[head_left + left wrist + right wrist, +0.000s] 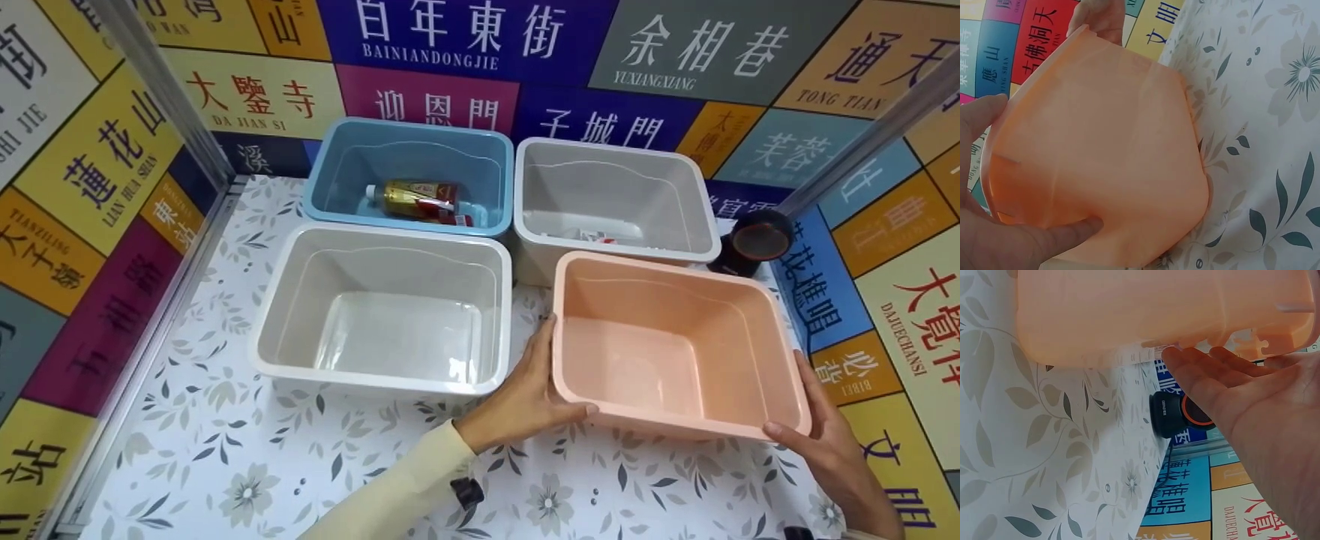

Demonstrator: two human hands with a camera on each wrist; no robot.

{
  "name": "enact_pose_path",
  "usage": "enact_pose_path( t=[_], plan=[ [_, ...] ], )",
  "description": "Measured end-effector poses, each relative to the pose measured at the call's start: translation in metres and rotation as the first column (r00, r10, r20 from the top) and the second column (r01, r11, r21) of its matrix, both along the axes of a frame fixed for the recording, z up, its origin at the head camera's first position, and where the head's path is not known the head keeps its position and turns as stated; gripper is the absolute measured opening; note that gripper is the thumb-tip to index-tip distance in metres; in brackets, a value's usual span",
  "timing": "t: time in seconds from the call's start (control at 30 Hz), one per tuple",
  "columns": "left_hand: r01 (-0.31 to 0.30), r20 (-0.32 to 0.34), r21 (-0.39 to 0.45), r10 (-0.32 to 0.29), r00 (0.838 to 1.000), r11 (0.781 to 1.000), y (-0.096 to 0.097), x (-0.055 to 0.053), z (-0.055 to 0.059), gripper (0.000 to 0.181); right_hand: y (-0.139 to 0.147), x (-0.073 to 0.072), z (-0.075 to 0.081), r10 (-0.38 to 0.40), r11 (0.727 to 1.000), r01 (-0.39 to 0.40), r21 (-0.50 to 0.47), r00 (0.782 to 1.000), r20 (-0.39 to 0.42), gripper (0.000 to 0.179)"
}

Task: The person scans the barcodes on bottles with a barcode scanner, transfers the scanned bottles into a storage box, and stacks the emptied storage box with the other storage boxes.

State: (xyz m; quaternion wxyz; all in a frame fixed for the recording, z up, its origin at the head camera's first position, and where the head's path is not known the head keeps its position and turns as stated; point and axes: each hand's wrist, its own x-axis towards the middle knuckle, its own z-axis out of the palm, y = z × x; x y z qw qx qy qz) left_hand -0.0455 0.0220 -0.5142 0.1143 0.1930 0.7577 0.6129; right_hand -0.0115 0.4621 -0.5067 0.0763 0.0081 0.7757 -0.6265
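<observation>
An orange-pink plastic bin (622,360) stands at the front right in the head view, with nothing inside it. My left hand (517,405) grips its left front corner, thumb along the front wall below the rim and fingers on the left side. At the opposite corner my right hand (832,442) holds the bin, thumb over the rim and fingers along the right side. The left wrist view shows the bin's outer wall between both hands. From the right wrist, extended fingers (1202,374) lie against the side with its cut-out handle.
A white bin (382,382) stands to the left. Behind are a blue bin (502,180) holding a yellow-labelled bottle (416,196) and a grey-white bin (709,217) with small litter inside. A black round object (757,240) stands at the back right, near the sign-printed wall and metal posts.
</observation>
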Motion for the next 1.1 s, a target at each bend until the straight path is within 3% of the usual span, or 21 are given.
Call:
enact_pose_path(
  t=[0.17, 0.5, 0.73, 1.1],
  plan=[
    [0.007, 0.024, 0.029, -0.007, 1.000, 1.000, 0.000, 0.000, 0.002, 0.136, 0.001, 0.000, 0.000, 0.010, 0.998, -0.010, -0.066, 1.000, -0.008, 0.105],
    [-0.014, 0.040, 0.066, 0.011, 0.999, 0.998, 0.001, 0.002, 0.002, 0.137, 0.000, 0.001, -0.001, 0.018, 0.998, -0.018, -0.062, 1.000, 0.003, 0.112],
    [-0.025, 0.048, 0.060, 0.022, 0.999, 0.998, 0.001, 0.002, -0.001, 0.140, 0.001, 0.003, 0.000, 0.059, 0.991, -0.059, -0.120, 0.998, -0.004, 0.116],
    [-0.031, 0.038, 0.082, 0.028, 0.999, 0.996, 0.002, 0.004, 0.003, 0.139, -0.001, 0.007, 0.009, 0.045, 0.988, -0.047, -0.148, 0.999, -0.015, 0.118]
  ],
)
